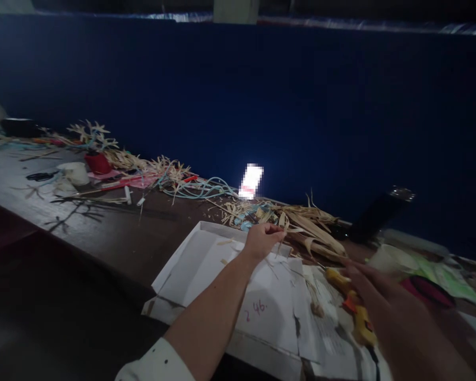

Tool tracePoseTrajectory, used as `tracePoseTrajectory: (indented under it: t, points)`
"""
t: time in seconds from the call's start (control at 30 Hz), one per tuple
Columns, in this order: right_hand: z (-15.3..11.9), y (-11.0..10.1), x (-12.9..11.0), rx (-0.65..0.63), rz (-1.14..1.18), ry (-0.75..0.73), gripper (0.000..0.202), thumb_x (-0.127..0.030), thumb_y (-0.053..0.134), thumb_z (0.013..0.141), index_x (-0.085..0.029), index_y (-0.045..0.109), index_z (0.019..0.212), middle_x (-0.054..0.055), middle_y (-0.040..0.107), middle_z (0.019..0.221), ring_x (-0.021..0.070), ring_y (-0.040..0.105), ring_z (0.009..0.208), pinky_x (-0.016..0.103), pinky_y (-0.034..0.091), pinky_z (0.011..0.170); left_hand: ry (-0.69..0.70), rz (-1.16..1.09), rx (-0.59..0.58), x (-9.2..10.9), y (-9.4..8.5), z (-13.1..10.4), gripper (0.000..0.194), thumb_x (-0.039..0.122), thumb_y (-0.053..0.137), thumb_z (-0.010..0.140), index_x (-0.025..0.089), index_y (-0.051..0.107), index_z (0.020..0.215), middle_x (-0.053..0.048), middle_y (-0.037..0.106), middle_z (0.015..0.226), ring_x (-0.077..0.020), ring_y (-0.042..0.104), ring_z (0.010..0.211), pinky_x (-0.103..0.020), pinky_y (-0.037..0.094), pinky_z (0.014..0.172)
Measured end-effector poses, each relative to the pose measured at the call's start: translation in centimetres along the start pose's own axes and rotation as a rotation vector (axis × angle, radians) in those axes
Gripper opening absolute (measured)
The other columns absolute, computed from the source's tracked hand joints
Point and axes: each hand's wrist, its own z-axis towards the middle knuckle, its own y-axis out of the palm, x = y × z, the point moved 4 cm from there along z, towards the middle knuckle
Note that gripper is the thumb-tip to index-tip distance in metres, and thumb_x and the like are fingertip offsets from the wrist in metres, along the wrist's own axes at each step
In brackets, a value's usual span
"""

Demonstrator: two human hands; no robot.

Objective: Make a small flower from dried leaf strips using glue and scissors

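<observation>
My left hand [262,241] reaches over the white cardboard box [222,275], its thumb and fingers pinched on a small pale strip of dried leaf [284,223]. Just beyond its fingertips lies a heap of long dried leaves [317,233]. My right hand [375,288] is smeared by motion at the right, so whether it holds anything does not show. Close beside it, on a whitish sheet, lies a yellow glue gun [363,323] with an orange trigger and a dark cord. Purple handwriting marks the box.
Light-blue cords [206,188] and dried flower-like pieces [93,135] line the back of the dark table [143,233]. At left are black scissors [42,175] and a white cup [74,173]. A pixelated bright phone-like rectangle [251,181] and a dark cylinder [383,214] stand against the blue wall.
</observation>
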Motion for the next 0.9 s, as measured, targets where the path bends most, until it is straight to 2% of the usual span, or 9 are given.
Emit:
tracePoseTrajectory:
  t: [0.03,0.1,0.17,0.23,0.3,0.37,0.5,0.63,0.9]
  points:
    - [-0.3,2.5,-0.7,-0.083,0.030,0.026,0.026,-0.035,0.074,0.057,-0.021,0.073,0.079,0.005,0.068,0.071,0.0169,0.060,0.058,0.023,0.045,0.043,-0.002,-0.002,0.012,0.1,-0.1,0.0,0.023,0.031,0.068,0.065,0.013,0.070,0.079,-0.001,0.066,0.066,-0.0098,0.054,0.059,-0.022,0.041,0.060]
    - [-0.6,7.2,-1.6,-0.163,0.240,0.089,0.031,-0.037,0.072,0.058,-0.021,0.070,0.085,0.003,0.068,0.078,0.0139,0.060,0.062,0.021,0.045,0.045,0.002,-0.012,0.039,0.3,-0.4,0.1,0.021,0.029,0.067,0.065,0.013,0.070,0.079,-0.001,0.067,0.067,-0.0103,0.055,0.060,-0.022,0.042,0.061]
    - [-0.4,11.2,-1.4,-0.125,0.492,0.255,0.032,-0.033,0.072,0.054,-0.020,0.065,0.082,-0.001,0.064,0.071,0.0102,0.055,0.054,0.019,0.043,0.043,0.021,-0.020,0.080,0.4,-0.7,0.3,0.020,0.028,0.066,0.066,0.013,0.070,0.078,-0.002,0.067,0.068,-0.0108,0.057,0.061,-0.022,0.043,0.061]
    - [0.0,14.4,-0.8,-0.111,0.612,0.319,0.031,-0.029,0.071,0.055,-0.020,0.061,0.082,-0.004,0.060,0.067,0.0089,0.054,0.054,0.017,0.042,0.042,0.024,-0.046,0.136,0.3,-1.1,0.5,0.020,0.028,0.066,0.066,0.012,0.069,0.077,-0.003,0.068,0.069,-0.0113,0.058,0.062,-0.022,0.045,0.062]
    - [0.3,16.3,-0.2,-0.109,0.652,0.295,0.031,-0.029,0.070,0.057,-0.020,0.060,0.085,-0.004,0.059,0.066,0.0090,0.054,0.055,0.017,0.043,0.044,0.008,-0.107,0.167,0.1,-1.3,0.6,0.020,0.028,0.065,0.067,0.011,0.068,0.079,-0.004,0.068,0.070,-0.0119,0.059,0.062,-0.023,0.046,0.063]
    - [0.4,17.1,0.5,-0.086,0.669,0.224,0.032,-0.033,0.070,0.059,-0.019,0.062,0.087,-0.003,0.060,0.069,0.0087,0.053,0.055,0.017,0.042,0.044,0.003,-0.136,0.201,-0.1,-1.5,0.7,0.021,0.028,0.066,0.067,0.011,0.068,0.079,-0.004,0.068,0.070,-0.0124,0.060,0.062,-0.023,0.047,0.063]
    - [0.1,17.0,1.4,-0.139,0.635,0.130,0.035,-0.039,0.070,0.063,-0.018,0.065,0.091,0.000,0.063,0.076,0.0093,0.053,0.058,0.018,0.042,0.047,0.023,-0.142,0.210,-0.2,-1.3,0.8,0.019,0.027,0.067,0.067,0.012,0.068,0.077,-0.004,0.068,0.069,-0.0117,0.059,0.062,-0.023,0.047,0.063]
    - [0.0,16.6,1.4,-0.162,0.602,0.108,0.038,-0.042,0.071,0.065,-0.017,0.066,0.092,0.001,0.063,0.077,0.0106,0.054,0.061,0.018,0.042,0.048,0.011,-0.169,0.153,-0.2,-0.8,0.8,0.014,0.023,0.066,0.068,0.012,0.068,0.074,-0.003,0.067,0.065,-0.0109,0.058,0.058,-0.023,0.048,0.061]
    - [0.5,15.9,1.2,-0.124,0.580,0.128,0.037,-0.044,0.074,0.061,-0.017,0.067,0.086,-0.001,0.062,0.069,0.0093,0.051,0.057,0.017,0.037,0.046,0.017,-0.117,0.111,0.2,-0.6,0.5,0.011,0.021,0.068,0.066,0.012,0.068,0.073,-0.002,0.066,0.064,-0.0106,0.058,0.059,-0.022,0.047,0.062]
